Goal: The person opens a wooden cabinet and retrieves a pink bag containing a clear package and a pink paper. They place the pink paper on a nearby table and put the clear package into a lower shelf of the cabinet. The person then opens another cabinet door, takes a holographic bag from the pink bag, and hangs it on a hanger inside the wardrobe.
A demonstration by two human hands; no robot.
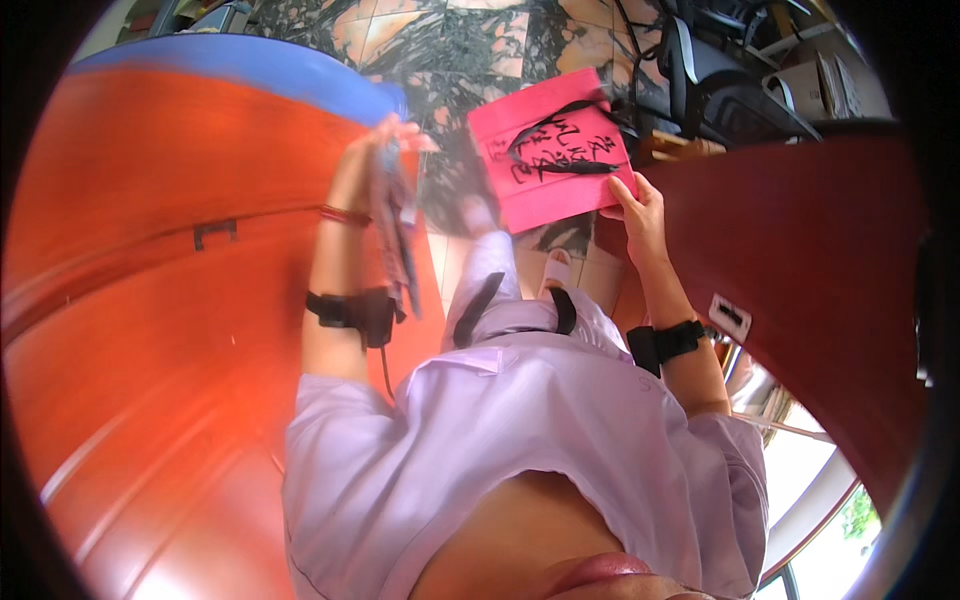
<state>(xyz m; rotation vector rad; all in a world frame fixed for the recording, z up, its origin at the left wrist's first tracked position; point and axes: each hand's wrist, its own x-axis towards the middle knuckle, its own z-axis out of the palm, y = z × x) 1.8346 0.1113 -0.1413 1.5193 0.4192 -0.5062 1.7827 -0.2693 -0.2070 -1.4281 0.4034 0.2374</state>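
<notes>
My right hand (637,206) grips the lower right edge of a bright pink paper bag (525,210), its thumb on the front face. The flat-looking bag bears dark handwriting, and black ribbon handles lie across it. At the left, my left hand (386,142) is raised and blurred by motion. A greyish-brown cloth (394,225) hangs from it down along the forearm. Some of the left fingers point outward, towards the bag. The two hands are well apart, with the tiled floor showing between them.
An orange-red wooden door or panel (150,300) with a dark metal fitting stands close on the left, a blue edge (247,71) beyond it. A dark red door (795,247) is on the right. Black chairs (720,90) stand at the upper right above the marble-patterned floor (450,45).
</notes>
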